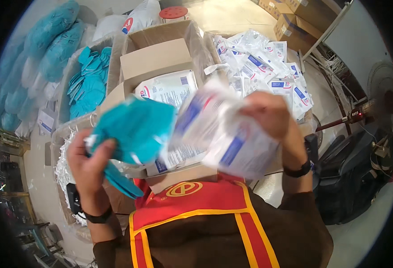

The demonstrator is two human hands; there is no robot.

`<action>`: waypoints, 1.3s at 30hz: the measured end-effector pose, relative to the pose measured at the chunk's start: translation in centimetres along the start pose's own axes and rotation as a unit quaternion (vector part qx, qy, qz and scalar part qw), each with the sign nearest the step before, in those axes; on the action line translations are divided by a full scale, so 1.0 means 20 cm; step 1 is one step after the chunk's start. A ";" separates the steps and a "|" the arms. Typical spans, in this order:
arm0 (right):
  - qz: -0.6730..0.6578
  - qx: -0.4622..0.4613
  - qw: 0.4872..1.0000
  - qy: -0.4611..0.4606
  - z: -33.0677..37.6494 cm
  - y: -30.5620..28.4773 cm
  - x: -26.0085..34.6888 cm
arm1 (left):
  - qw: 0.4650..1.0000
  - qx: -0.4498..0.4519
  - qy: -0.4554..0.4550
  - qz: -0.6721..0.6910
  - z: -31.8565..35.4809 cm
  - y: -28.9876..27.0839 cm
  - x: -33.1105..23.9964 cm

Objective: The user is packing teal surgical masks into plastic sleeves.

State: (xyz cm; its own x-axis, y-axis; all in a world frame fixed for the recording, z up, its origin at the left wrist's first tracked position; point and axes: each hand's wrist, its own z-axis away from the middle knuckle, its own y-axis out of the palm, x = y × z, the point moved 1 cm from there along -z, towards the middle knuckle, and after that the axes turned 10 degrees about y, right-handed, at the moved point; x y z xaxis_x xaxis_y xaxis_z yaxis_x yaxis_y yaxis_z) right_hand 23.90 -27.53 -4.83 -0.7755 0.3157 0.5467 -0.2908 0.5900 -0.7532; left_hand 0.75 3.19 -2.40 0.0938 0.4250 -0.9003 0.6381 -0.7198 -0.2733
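My left hand [87, 163] grips a stack of folded teal face masks [131, 127], held up close in front of me. My right hand [272, 118] holds a clear plastic pouch with blue and white print [219, 129], blurred by motion and partly overlapping the masks. Below both hands sits an open cardboard box [156, 58] with flat white printed packets [169, 89] lying inside. Each wrist wears a black band.
A box of loose teal masks [87, 82] stands at the left, with bagged teal goods [49, 35] beyond it. A heap of sealed pouches [263, 67] fills a box at the right. White elastic strips [64, 167] lie at lower left. A black chair [357, 174] and stacked cartons [295, 20] are at the right.
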 end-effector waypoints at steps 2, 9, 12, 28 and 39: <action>-0.081 -0.056 0.953 0.287 0.04 -0.16 -0.19 | 0.998 -0.064 0.000 0.014 -0.01 -0.09 -0.01; 0.006 -0.182 0.912 0.368 0.06 -0.39 -1.00 | 0.999 -0.017 0.001 0.028 0.03 -0.04 0.09; 0.258 -0.120 0.886 0.366 0.01 -0.19 -1.18 | 1.000 -0.016 0.002 0.026 0.02 0.00 0.08; 0.123 -0.089 0.923 0.354 0.18 0.17 -1.37 | 0.999 -0.019 -0.047 0.012 0.03 0.10 0.12; 0.278 0.180 0.928 0.172 0.39 0.09 -0.91 | 0.999 0.011 -0.032 0.016 0.02 0.10 0.16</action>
State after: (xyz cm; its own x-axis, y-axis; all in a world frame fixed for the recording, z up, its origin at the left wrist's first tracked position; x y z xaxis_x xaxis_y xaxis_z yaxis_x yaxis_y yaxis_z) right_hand 33.06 -38.05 -18.89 -0.6549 0.7520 0.0743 -0.1160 -0.0029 -0.9932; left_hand 2.05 2.79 -5.92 0.0649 0.3668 -0.9280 0.6179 -0.7450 -0.2513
